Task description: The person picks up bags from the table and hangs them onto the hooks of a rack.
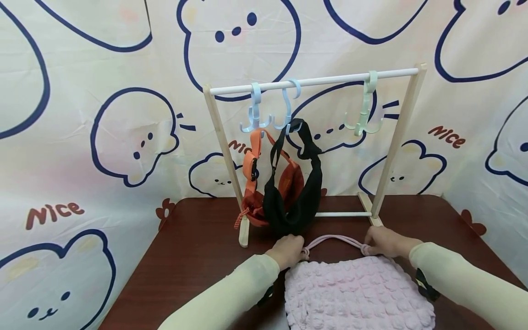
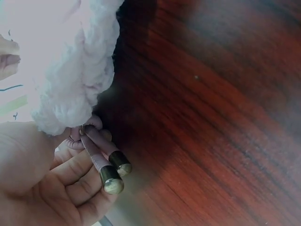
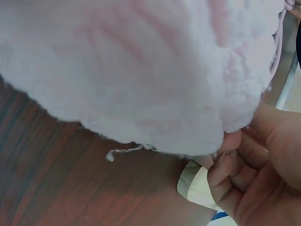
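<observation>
A pale pink puffy handbag (image 1: 356,293) lies low at the front of the table in the head view, its cord handle (image 1: 336,237) arched along the far edge. My left hand (image 1: 286,251) grips the left upper corner, where the handle meets the bag. In the left wrist view, two metal-tipped cord ends (image 2: 104,162) poke out across the fingers. At the opposite corner my right hand (image 1: 389,243) holds the other handle base. The right wrist view has its curled fingers (image 3: 233,165) pinching the bag's edge, with a loose thread (image 3: 124,149) nearby.
Beyond the hands stands a wooden rack with a white rail (image 1: 321,81). Two blue hooks (image 1: 255,110) and one green hook (image 1: 365,107) hang from it. An orange bag (image 1: 253,201) and a black bag (image 1: 293,215) hang at the left, close behind my left hand.
</observation>
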Tool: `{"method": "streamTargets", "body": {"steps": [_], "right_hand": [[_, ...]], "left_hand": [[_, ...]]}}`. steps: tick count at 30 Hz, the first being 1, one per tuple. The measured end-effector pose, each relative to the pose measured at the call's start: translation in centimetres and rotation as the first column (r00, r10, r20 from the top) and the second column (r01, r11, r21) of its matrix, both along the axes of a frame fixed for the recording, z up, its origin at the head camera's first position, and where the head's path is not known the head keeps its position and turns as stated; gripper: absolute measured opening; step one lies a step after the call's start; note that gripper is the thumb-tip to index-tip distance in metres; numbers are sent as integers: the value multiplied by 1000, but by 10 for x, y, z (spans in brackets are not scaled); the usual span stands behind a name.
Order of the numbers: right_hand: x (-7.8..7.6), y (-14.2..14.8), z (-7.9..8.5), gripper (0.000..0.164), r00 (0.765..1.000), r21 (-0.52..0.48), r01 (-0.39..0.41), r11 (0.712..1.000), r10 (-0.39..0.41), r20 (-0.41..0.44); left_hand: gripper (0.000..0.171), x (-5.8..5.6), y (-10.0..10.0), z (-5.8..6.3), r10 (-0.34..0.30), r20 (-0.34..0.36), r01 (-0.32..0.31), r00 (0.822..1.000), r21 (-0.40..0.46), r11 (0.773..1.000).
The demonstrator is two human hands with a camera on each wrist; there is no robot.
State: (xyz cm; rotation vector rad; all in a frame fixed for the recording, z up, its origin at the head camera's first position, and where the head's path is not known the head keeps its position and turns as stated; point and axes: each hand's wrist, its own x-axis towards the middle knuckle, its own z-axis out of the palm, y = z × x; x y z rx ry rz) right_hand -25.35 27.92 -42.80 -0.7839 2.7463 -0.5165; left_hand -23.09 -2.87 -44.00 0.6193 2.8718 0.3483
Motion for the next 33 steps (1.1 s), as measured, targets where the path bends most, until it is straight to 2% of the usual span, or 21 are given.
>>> {"method": "streamTargets", "body": {"steps": [4,7,11,16,26,33], "right_hand": [[-2,4,-2,4,999,-19,-3,1000,3,44],[-3,7,-4,4,997,-34,5,999,-3,77],[-4,9,-7,4,997,-47,-15,999,18,71],[-3,7,-8,8,998,-55,-41,998,43,36],[-1,4,-8,8,1000,-18,-18,1000,18,5],[-1,4,-9,11,1000,-50,1,999,0,24]], "left_hand": [[25,-1,3,-1,4,-8,-4,1000,-18,1000],[26,-1,4,-3,-8,-41,6,999,-52,999],[28,0,4,-3,-20,-83,13,996,-90,996],[30,-2,3,-3,-25,-97,15,995,-103,995],[29,-2,2,-4,-29,-93,20,995,-100,995],[28,-2,3,-4,-23,-96,13,995,-105,994]]}}
